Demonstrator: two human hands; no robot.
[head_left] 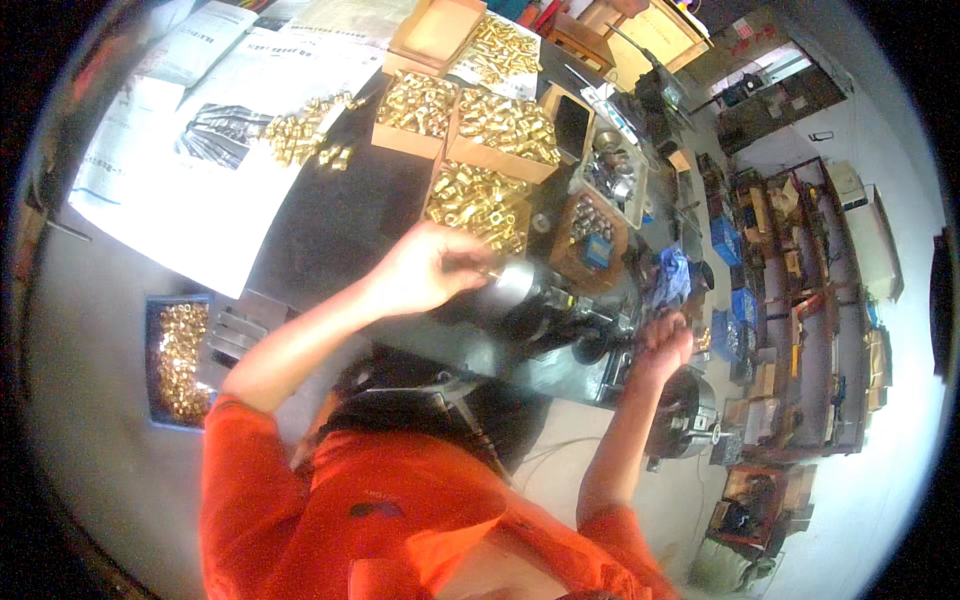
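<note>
Nearby — brass fittings (478,205) beside hands (428,268).

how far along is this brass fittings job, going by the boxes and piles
Done, it seems: a blue bin on the floor holds a good heap of brass fittings. In hand: the left hand holds a fitting at the machine's silver chuck, while the right hand grips a handle on the machine. Left: several cardboard boxes full of fittings, plus a loose pile on the paper. Which are finished cannot be told.

A metalworking workshop is showing here: cardboard boxes (505,125) brimming with brass fittings, a small lathe (530,300), and cluttered shelving (800,300).
</note>
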